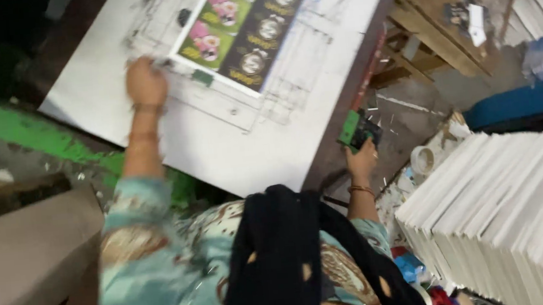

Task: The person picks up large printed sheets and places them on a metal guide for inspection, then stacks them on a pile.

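A large printed sheet (244,27) with green, pink and black label panels lies on a white marked board (218,137). My left hand (145,83) is curled at the sheet's near left corner and seems to pinch its white margin. My right hand (361,159) is out past the board's right edge and grips a small stack of green and black printed cards (358,130) above the littered floor. Both wrists carry thin bangles.
Tall leaning stacks of white sheets (512,210) fill the right side, with a tape roll (422,159) beside them. A wooden frame (422,41) stands beyond the board. A green strip (27,131) and a brown cardboard slab (25,259) lie at the left.
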